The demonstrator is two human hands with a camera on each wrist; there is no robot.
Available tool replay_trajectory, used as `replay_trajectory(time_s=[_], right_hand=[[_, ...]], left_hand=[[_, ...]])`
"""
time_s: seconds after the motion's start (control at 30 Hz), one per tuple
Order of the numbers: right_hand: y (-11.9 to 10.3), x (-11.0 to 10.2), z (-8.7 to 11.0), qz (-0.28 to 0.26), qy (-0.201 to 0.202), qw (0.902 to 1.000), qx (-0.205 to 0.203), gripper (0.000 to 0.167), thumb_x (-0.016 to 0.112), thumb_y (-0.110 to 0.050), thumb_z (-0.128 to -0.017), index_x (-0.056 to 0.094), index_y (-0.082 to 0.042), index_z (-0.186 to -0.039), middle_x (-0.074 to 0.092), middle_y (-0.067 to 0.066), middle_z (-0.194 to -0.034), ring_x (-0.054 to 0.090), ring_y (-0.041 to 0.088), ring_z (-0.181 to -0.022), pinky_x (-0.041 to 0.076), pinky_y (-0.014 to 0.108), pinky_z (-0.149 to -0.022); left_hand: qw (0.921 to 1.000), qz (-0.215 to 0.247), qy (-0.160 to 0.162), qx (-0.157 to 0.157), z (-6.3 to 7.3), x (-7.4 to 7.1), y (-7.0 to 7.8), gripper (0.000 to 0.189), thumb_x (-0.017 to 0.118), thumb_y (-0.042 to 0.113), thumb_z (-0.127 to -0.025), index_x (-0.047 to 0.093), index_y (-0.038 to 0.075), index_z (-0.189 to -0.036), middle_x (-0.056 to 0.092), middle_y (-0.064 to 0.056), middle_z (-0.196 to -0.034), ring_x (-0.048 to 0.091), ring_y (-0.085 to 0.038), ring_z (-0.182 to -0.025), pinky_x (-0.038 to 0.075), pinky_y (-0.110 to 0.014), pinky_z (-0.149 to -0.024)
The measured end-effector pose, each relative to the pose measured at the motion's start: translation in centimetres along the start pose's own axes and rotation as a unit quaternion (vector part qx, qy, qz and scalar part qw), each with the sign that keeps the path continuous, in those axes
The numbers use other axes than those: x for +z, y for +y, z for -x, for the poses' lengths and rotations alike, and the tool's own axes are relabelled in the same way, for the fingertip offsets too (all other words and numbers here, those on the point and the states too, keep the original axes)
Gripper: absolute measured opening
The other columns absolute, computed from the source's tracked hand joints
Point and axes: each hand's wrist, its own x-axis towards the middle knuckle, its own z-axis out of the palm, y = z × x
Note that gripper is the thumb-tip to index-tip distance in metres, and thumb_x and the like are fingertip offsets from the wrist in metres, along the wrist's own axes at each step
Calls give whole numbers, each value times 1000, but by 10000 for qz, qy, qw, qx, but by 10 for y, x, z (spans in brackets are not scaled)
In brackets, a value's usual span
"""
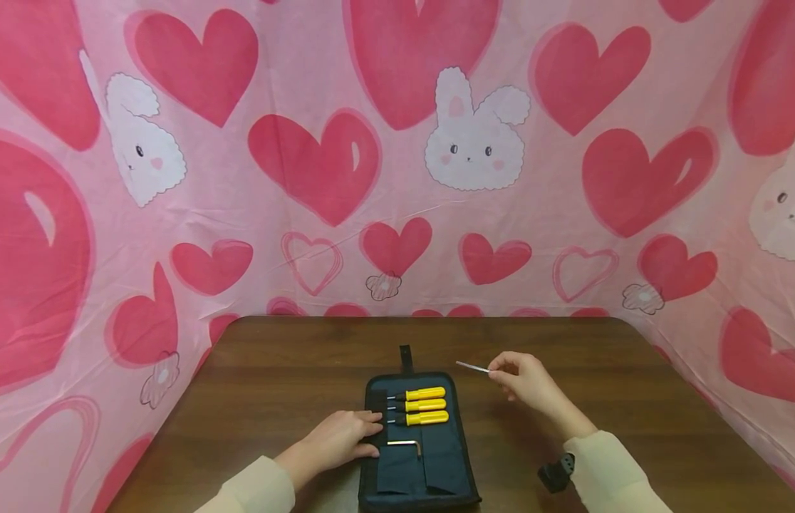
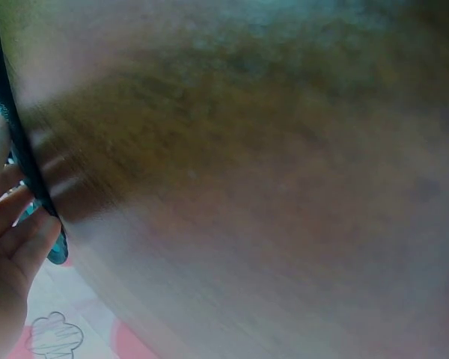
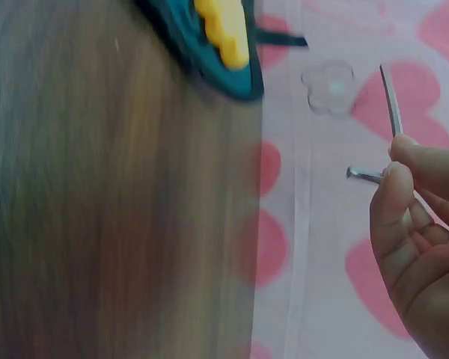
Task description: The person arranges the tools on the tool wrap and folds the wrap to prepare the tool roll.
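Observation:
A black tool pouch (image 1: 445,456) lies unfolded on the wooden table. Three yellow-handled screwdrivers (image 1: 426,405) sit side by side in its upper part, tips to the left. Below them an L-shaped hex key (image 1: 404,443) is tucked into the pouch, its short arm bent downward. My left hand (image 1: 336,438) rests on the pouch's left edge with fingers fairly straight; in the left wrist view its fingertips touch the black rim (image 2: 31,168). Right of the pouch, my right hand (image 1: 528,381) pinches a second silver hex key (image 3: 391,101) between thumb and fingers, raised above the table.
A black strap (image 1: 406,358) extends from the pouch's far edge. The brown table (image 1: 295,356) ends at a pink cloth backdrop (image 1: 397,199) with hearts and rabbits. A small black device (image 1: 556,473) is at my right wrist.

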Motion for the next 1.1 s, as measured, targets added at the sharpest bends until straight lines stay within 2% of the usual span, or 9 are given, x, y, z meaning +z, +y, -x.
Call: replay_trajectory(time_s=[0.17, 0.3, 0.63, 0.83, 1.1], right_hand=[[-13, 21, 0, 33, -394, 9991, -183, 8, 66, -7, -85, 64, -1, -90, 55, 10, -68, 50, 19, -49, 50, 41, -47], [-20, 38, -1, 91, -672, 9973, -270, 6, 64, -5, -85, 65, -1, -90, 57, 12, -74, 50, 17, -50, 50, 37, -47], [-24, 75, -2, 264, -1338, 9892, -531, 4, 66, -7, -85, 66, -6, -89, 54, -1, -74, 48, 12, -47, 47, 26, -44], [-25, 93, 0, 357, -1517, 9865, -499, 4, 69, -7, -82, 68, -8, -85, 54, -3, -72, 47, 10, -43, 47, 25, -43], [-28, 105, 0, 496, -1675, 9839, -369, 4, 67, -7, -83, 70, -7, -86, 55, -6, -70, 49, 10, -45, 48, 24, -44]], left_hand=[[10000, 16, -8, -4, 0, 1, 0, 44, 63, 40, -84, 66, 10, -116, 59, -5, -121, 56, -15, -109, 47, -30, -85], [10000, 23, 27, 22, 0, 1, -1, 44, 63, 40, -84, 66, 10, -116, 59, -5, -121, 56, -15, -109, 48, -31, -84], [9996, 225, 144, -72, 1, 0, 0, 41, 65, 38, -84, 65, 9, -114, 60, -6, -119, 58, -15, -105, 48, -31, -84], [9989, 393, 117, -241, 1, -1, 1, 44, 65, 39, -83, 64, 9, -116, 62, -5, -116, 59, -15, -102, 48, -30, -84], [9984, 428, 50, -359, 1, -2, 3, 46, 65, 42, -82, 64, 10, -116, 62, -4, -117, 59, -14, -102, 48, -31, -83]])
